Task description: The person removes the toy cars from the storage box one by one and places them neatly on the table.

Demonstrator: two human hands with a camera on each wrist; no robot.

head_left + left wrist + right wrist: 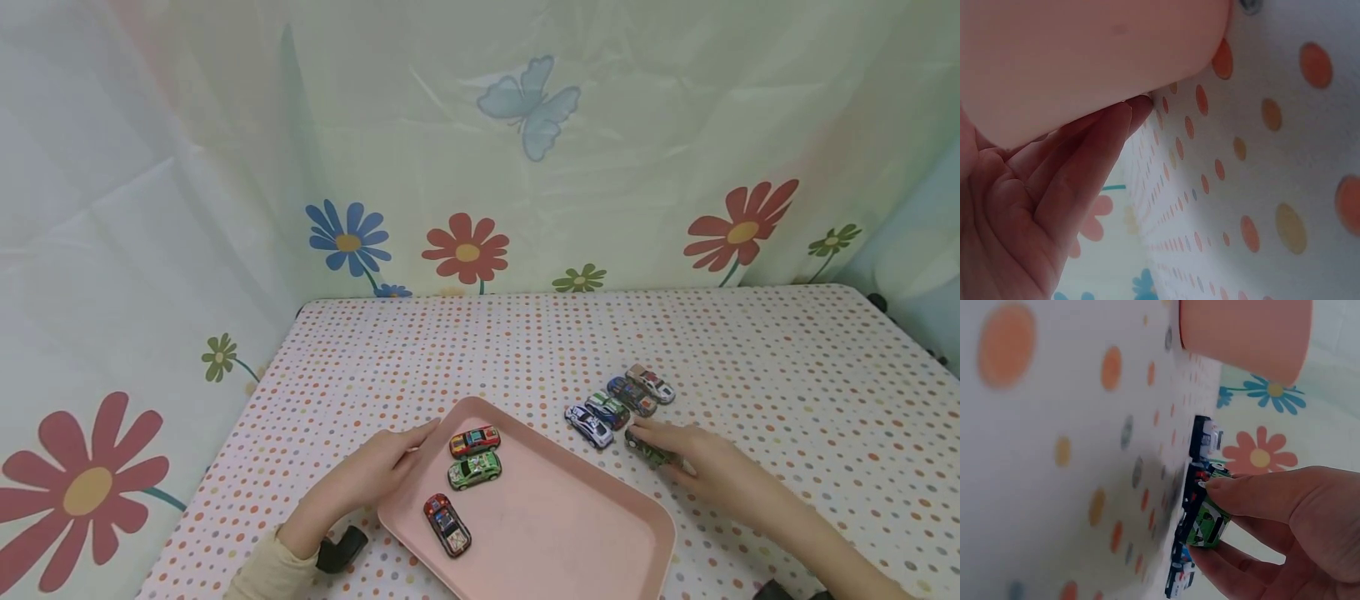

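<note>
A pink tray (555, 533) lies on the table, with my left hand (378, 467) at its left edge. In the left wrist view, the fingers of that hand lie along the outer tray wall (1097, 56), the thumb mostly cut off. To the right of the tray, my right hand (701, 458) pinches a dark green toy car (651, 450) between thumb and fingers. The right wrist view shows this green car (1210, 522) held close to the table. Inside the tray sit a red and yellow car (475, 441), a green car (475, 471) and a dark red car (447, 525).
Beyond the right hand stands a slanted row of toy cars: a white and blue one (588, 427), a green and white one (607, 409), a dark blue one (632, 396) and a white and tan one (651, 383). A dotted cloth (450, 350) covers the table.
</note>
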